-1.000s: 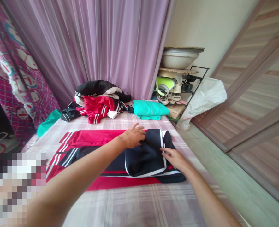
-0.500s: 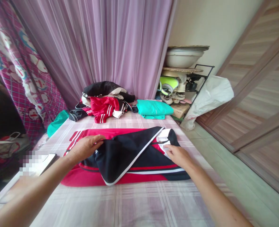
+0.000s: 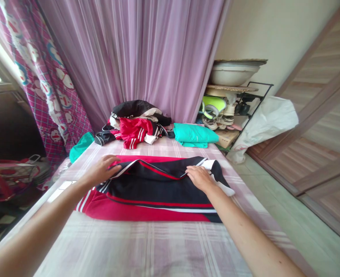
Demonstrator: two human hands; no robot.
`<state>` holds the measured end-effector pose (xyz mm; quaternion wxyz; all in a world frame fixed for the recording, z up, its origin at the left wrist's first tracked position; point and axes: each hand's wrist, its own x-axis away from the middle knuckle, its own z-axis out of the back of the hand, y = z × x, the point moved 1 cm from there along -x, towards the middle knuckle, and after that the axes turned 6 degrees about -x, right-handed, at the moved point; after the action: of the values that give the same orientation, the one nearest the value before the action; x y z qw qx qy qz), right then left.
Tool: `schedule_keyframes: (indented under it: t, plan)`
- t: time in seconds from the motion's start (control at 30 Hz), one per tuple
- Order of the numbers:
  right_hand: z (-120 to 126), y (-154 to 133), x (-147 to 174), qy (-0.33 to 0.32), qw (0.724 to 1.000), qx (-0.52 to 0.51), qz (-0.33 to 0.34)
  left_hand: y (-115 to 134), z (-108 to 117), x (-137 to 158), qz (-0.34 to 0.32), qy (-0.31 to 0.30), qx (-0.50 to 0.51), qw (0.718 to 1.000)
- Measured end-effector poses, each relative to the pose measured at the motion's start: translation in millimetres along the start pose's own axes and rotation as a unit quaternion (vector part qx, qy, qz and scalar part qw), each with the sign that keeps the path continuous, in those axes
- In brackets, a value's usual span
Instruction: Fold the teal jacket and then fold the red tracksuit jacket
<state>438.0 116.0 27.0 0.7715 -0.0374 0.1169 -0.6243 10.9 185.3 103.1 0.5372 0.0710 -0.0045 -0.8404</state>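
Observation:
A red, black and white jacket (image 3: 158,190) lies folded lengthwise on the plaid bedspread, its black panel with white and red piping turned up. At its left end rests my left hand (image 3: 103,169), fingers apart and touching the far-left edge of the fabric. My right hand (image 3: 200,177) lies over the black cloth near the white collar end, fingers stretched along the piped edge. Neither hand shows cloth clearly pinched. Between them the upper layer sags in a loose wave.
Behind the jacket sit a heap of red and black clothes (image 3: 135,130) and a folded turquoise garment (image 3: 195,134). A phone-like white object (image 3: 62,190) lies by my left forearm. A shoe rack (image 3: 245,102) and a white bag (image 3: 269,119) stand at right, beyond the bed's edge.
The black flap that slanted toward me now lies laid back across the jacket. My right hand has moved left from the white collar area; my left hand has shifted slightly left and away.

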Motion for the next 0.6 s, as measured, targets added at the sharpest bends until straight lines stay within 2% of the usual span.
schedule_keyframes:
  t: [0.07, 0.1, 0.23, 0.3, 0.43, 0.6]
  plan:
    - [3.1, 4.4, -1.2, 0.005, 1.000, -0.012, -0.018, 15.5, -8.0, 12.7, -0.077, -0.041, 0.016, 0.996]
    - [6.5, 6.7, -0.6, 0.013, 0.999, -0.016, -0.024, 20.8, -12.6, 18.3, -0.083, -0.055, 0.007, 0.995]
    - [25.7, 20.6, 7.0, 0.041, 0.999, -0.016, -0.017, 20.4, -27.7, 30.7, 0.007, -0.083, -0.058, 0.995]
    - [35.6, 31.3, 13.6, 0.036, 0.999, -0.002, -0.013, 14.0, -25.6, 31.8, 0.040, -0.085, -0.051, 0.994]
    - [54.0, 58.4, 31.3, 0.009, 1.000, 0.025, -0.015, 14.1, 8.4, 36.6, 0.019, -0.074, 0.034, 0.997]
    - [68.1, 86.4, 46.1, 0.005, 1.000, 0.011, -0.012, 43.0, 66.7, 44.9, -0.075, -0.114, 0.102, 0.985]
